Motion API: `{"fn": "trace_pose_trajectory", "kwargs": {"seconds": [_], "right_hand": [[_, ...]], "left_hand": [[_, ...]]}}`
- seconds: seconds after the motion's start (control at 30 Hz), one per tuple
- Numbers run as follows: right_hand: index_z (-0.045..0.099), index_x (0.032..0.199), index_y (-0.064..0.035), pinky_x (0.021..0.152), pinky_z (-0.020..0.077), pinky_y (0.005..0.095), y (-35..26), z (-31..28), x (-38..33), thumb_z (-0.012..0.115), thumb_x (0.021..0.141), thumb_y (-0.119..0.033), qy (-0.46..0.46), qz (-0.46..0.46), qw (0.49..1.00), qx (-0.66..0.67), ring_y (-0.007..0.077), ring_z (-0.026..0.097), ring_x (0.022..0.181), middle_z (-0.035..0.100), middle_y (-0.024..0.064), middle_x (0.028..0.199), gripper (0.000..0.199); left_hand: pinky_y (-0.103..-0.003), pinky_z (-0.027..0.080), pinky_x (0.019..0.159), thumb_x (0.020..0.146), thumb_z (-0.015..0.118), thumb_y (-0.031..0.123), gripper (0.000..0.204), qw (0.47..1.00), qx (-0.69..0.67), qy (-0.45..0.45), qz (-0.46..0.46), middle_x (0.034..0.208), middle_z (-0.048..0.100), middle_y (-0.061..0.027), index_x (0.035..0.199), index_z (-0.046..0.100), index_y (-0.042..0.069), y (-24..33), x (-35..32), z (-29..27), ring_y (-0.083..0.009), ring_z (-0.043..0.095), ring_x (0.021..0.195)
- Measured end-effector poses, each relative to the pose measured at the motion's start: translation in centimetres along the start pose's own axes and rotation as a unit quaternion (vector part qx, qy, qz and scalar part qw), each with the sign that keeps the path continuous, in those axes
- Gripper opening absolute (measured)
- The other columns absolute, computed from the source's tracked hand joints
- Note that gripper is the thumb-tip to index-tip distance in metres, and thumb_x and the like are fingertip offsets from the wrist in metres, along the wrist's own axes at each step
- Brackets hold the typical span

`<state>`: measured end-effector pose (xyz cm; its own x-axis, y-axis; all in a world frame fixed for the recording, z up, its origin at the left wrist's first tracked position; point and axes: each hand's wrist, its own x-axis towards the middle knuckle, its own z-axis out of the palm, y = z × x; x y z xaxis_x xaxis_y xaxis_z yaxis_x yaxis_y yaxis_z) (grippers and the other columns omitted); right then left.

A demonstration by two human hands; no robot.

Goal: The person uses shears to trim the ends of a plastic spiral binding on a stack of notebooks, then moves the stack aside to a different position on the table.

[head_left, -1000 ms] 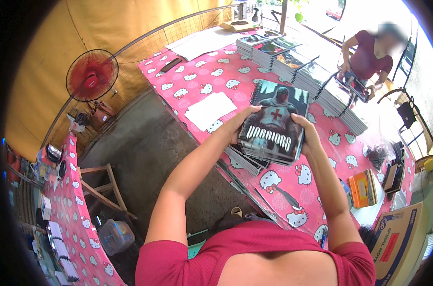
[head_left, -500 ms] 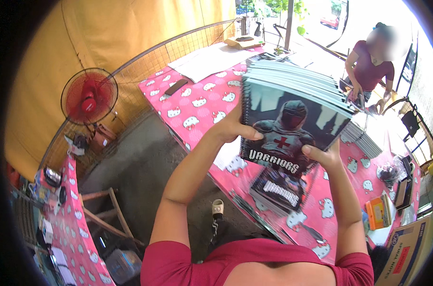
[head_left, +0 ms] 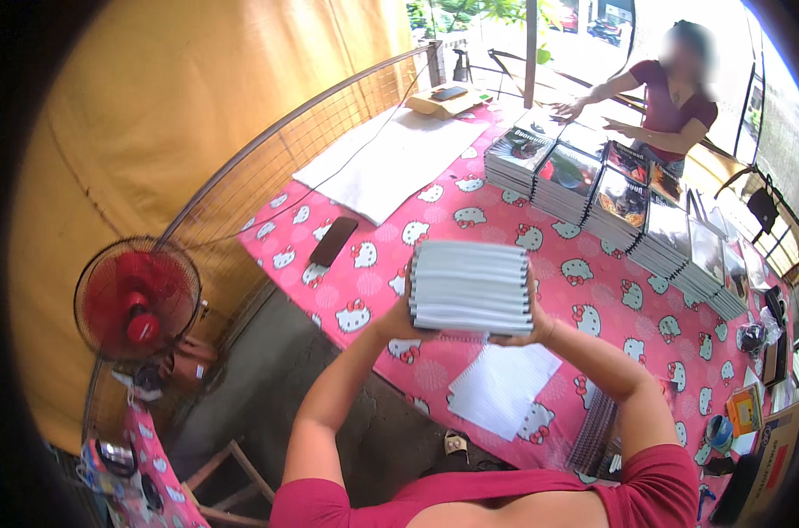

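Note:
Between both hands I hold a thick stack of spiral notebooks (head_left: 470,286), raised above the pink table (head_left: 456,370). Its pale page edges face up toward me, so the covers are out of sight. My left hand (head_left: 399,319) grips the left side, and my right hand (head_left: 533,317) clasps the right side from beneath; some fingers are hidden. Just below the stack lie loose lined sheets (head_left: 505,387). Beside my right forearm sits another pile of spiral notebooks (head_left: 596,427), partly covered by the arm.
Rows of stacked notebooks (head_left: 624,195) line the far right. Behind them stands a co-worker (head_left: 677,106), both hands over the stacks. A dark phone (head_left: 334,242) and white sheet (head_left: 395,158) lie at the left. A red fan (head_left: 138,299) and carton (head_left: 773,462) flank the table.
The notebook stack has swung from front cover toward me to page edges toward me, and now sits left of before. My view has shifted. The co-worker's hands have risen over the far stacks.

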<state>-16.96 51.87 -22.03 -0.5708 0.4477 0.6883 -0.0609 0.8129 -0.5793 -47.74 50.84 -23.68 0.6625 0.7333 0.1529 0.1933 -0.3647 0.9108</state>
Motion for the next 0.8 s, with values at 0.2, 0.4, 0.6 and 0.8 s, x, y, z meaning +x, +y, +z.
{"fn": "trace_pose_trajectory", "kwargs": {"seconds": [0.2,0.4,0.6,0.8], "right_hand": [[-0.032,0.138,-0.0043,0.114,0.0093,0.049,5.0,2.0,-3.5,0.085,0.062,-0.031,-0.142,0.118,0.977,-0.104,0.0379,0.02,0.14,0.027,0.0223,0.147,0.142],[-0.007,0.145,-0.0056,0.099,0.0368,0.0417,4.5,-1.1,5.5,0.08,0.07,-0.026,0.169,0.323,0.907,0.213,0.0277,0.044,0.118,0.042,0.0161,0.13,0.117],[0.043,0.12,-0.0022,0.064,0.0554,0.0358,16.5,-5.8,13.0,0.074,0.078,-0.027,0.385,0.458,0.692,0.404,0.0225,0.064,0.077,0.061,0.0116,0.098,0.057],[0.056,0.11,-0.0008,0.07,0.054,0.0389,20.4,-8.6,12.2,0.073,0.081,-0.026,0.394,0.516,0.664,0.371,0.0227,0.064,0.079,0.064,0.01,0.093,0.042]], "left_hand": [[-0.042,0.0,0.115,0.066,0.084,0.025,0.13,0.994,-0.023,-0.061,0.088,0.146,0.031,-0.0141,0.145,-0.017,0.003,-11.1,-0.7,1.6,-0.0255,0.019,0.139],[-0.04,0.045,0.097,0.064,0.082,0.01,0.092,0.944,-0.294,0.076,-0.125,0.13,0.049,-0.0144,0.139,0.03,0.004,-5.4,10.5,-5.7,-0.0264,0.051,0.116],[-0.035,0.057,0.074,0.084,0.061,0.023,0.038,0.837,-0.472,-0.038,-0.274,0.1,0.067,-0.0144,0.116,0.059,0.003,-5.6,27.7,-16.4,-0.0233,0.068,0.082],[-0.037,0.057,0.067,0.081,0.068,0.03,0.036,0.864,-0.366,-0.024,-0.345,0.093,0.069,-0.0122,0.107,0.064,0.005,-7.0,33.7,-16.9,-0.0227,0.068,0.075]]}}
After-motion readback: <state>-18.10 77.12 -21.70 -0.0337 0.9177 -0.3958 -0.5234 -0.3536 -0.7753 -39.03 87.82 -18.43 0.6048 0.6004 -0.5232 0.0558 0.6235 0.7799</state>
